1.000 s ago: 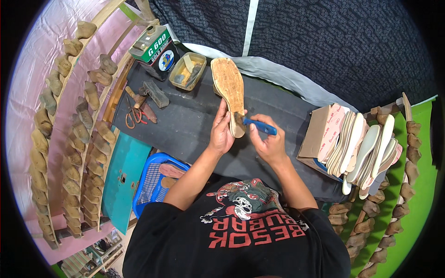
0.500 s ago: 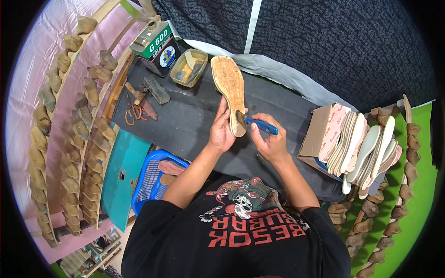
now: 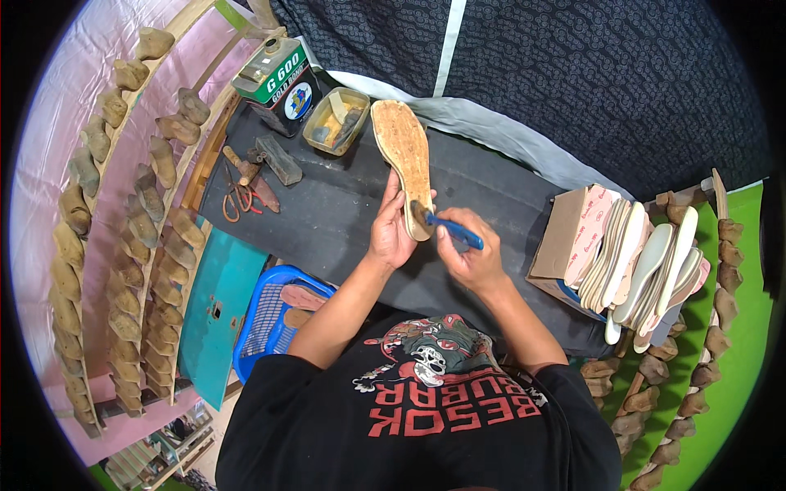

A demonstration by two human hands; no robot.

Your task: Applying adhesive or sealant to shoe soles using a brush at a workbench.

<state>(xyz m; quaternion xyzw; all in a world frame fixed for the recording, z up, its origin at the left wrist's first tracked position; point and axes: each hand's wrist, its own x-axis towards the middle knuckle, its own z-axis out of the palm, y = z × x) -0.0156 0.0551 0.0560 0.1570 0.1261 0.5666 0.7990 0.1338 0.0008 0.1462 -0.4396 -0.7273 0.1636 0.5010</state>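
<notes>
A shoe sole (image 3: 401,143) with a brown, cork-like face and a pale rim is held up over the dark table. My left hand (image 3: 393,230) is closed around its narrow heel end, with the fingers partly hidden behind it. Between the fingers and thumb of my right hand (image 3: 472,255) is a brush with a blue handle (image 3: 457,231). Its dark bristles touch the sole's face near the heel, where the surface looks darker.
A metal can (image 3: 278,86) and a plastic tub (image 3: 336,121) stand at the back left, near a grey block (image 3: 279,160) and scissors (image 3: 238,199). A blue basket (image 3: 266,315) is at the near left. At right, a cardboard box (image 3: 563,233) holds many pale soles. Racks of wooden lasts (image 3: 123,319) line both sides.
The brush has shifted slightly left and turned a little, its bristles still on the heel area. My right hand moved with it. The sole has barely moved.
</notes>
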